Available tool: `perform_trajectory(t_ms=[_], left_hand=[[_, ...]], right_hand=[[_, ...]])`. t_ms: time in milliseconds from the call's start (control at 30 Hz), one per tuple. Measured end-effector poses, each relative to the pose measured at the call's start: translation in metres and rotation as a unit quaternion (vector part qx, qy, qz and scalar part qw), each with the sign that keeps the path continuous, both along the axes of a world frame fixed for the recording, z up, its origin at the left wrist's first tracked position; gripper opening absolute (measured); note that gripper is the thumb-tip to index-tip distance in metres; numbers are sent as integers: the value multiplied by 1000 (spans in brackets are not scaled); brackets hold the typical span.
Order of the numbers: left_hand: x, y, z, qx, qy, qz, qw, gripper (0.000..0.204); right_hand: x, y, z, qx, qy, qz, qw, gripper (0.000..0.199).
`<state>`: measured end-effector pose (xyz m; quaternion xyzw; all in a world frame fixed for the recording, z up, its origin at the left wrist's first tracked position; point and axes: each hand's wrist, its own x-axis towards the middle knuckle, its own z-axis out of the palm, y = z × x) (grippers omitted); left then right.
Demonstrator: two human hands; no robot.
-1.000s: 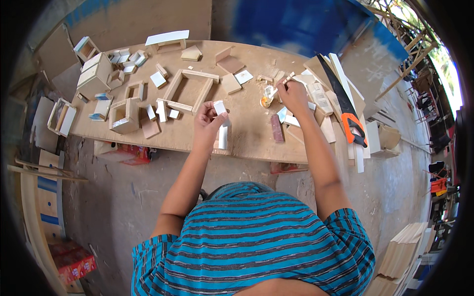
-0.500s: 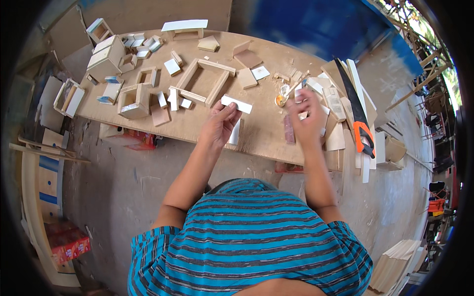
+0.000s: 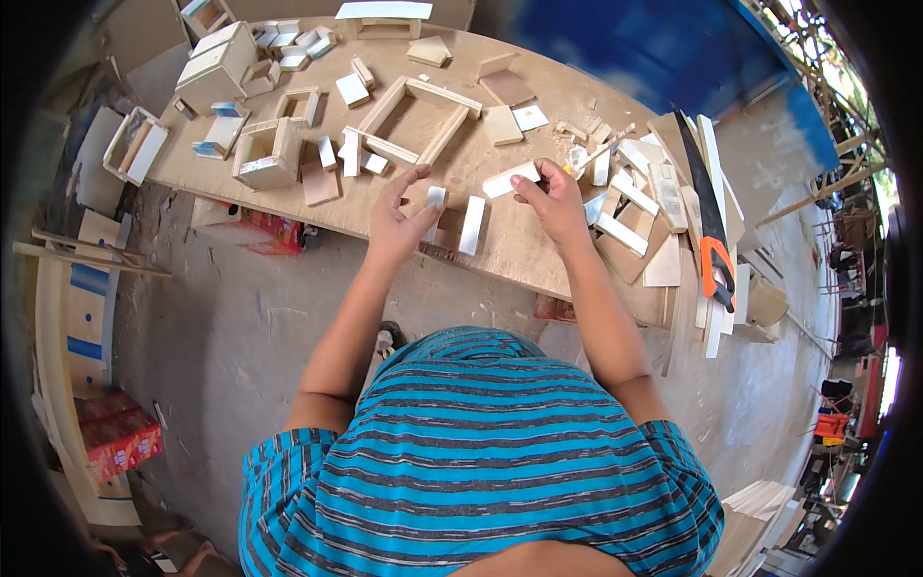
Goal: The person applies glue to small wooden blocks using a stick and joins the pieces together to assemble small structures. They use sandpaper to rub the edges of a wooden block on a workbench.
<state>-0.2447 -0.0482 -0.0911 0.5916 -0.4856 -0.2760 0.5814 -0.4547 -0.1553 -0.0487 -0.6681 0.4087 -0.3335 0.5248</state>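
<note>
My right hand [image 3: 558,207] pinches a small white-faced wooden block [image 3: 510,180] between thumb and fingers, above the near part of the table. To its left, my left hand [image 3: 396,219] has its thumb and fingers apart and nothing plainly in them. Right beside the left thumb, near the table's front edge, stands a small wooden piece with two white-topped sides [image 3: 471,225]. Whether the thumb touches it I cannot tell. Beyond both hands lies a rectangular wooden frame [image 3: 450,137].
Several small wooden boxes and blocks, among them an open box [image 3: 267,162], cover the table's left side. On the right, a handsaw with an orange handle [image 3: 716,269] rests by a pile of wood offcuts [image 3: 642,216]. The plywood tabletop [image 3: 538,250] ends just before me.
The white-faced block has passed from my left hand to my right. My right hand has come leftward from the offcuts, and my left hand has opened. The view has shifted slightly.
</note>
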Motion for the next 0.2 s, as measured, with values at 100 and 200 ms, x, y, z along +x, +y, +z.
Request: perform_trajectory(t_ms=[100,200], left_hand=[[16,7,-12,-5,-215,-12,977,68],[15,14,-22,24,-236,-42,970,67]], right_hand=[[6,-3,-7,-133,126,2,983,30],[15,-5,-9,-176,192,35,965,32]])
